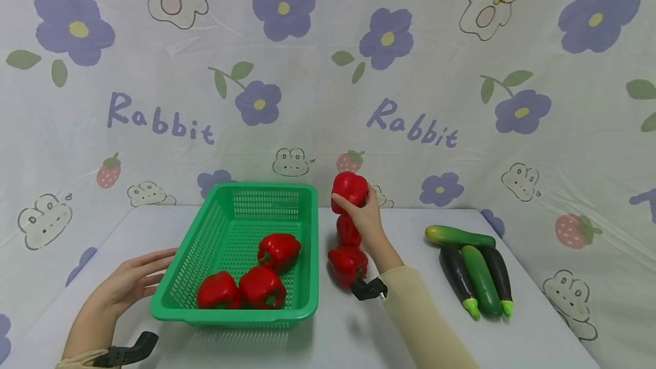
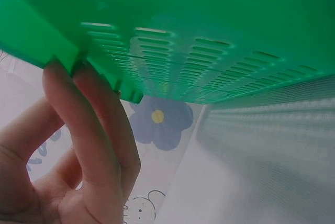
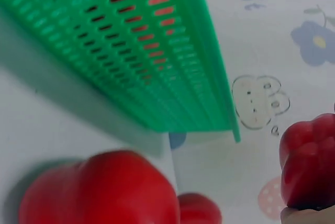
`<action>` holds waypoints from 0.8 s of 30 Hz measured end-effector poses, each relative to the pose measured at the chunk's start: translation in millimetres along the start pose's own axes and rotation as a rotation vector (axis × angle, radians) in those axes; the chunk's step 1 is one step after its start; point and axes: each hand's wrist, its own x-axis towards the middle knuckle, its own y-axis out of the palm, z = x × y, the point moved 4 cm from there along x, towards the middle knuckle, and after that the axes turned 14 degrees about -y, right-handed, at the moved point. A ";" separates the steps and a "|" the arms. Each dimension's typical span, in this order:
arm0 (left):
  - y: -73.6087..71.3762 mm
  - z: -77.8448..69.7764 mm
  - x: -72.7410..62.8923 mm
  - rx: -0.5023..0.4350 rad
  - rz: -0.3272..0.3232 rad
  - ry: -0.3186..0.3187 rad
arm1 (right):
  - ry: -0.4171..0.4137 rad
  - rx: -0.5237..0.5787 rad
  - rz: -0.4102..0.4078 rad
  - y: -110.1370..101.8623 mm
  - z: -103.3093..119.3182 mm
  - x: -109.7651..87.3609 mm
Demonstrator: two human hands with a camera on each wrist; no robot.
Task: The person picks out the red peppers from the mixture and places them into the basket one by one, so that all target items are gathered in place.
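Observation:
A red bell pepper [image 1: 349,187] is gripped between the thumb and fingers of my right hand [image 1: 370,222], raised to the right of the green basket's [image 1: 311,249] far corner. Below it on the table are two more red bell peppers, one nearer [image 1: 344,265] and one farther back [image 1: 349,231], partly hidden by the hand. Inside the basket lie three red bell peppers [image 1: 262,287] toward the near and right sides. My left hand [image 1: 128,282] is at the basket's left side, its extended fingertips [image 2: 55,75] right at the underside of the rim.
Right of my right arm lie two dark eggplants [image 1: 458,278], a green cucumber-like vegetable [image 1: 480,281] between them, and a yellow-green one [image 1: 456,236] across their far ends. A patterned cloth [image 1: 318,73] with flowers and rabbits hangs behind the white table [image 1: 400,312].

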 end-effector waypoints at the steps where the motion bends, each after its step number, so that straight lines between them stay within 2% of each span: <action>1: -0.1 0.3 -0.1 0.002 0.002 0.000 | 0.003 0.004 0.003 2.9 1.3 0.0; 12: 0.2 0.6 -0.3 0.013 -0.004 -0.009 | 0.017 0.009 0.029 32.4 17.9 -5.6; 19: 0.6 0.4 0.2 -0.001 0.016 -0.007 | 0.000 0.026 0.064 48.2 23.6 -8.1; 24: 1.2 0.4 0.7 -0.002 0.006 -0.013 | -0.017 0.028 0.092 58.8 26.1 -11.4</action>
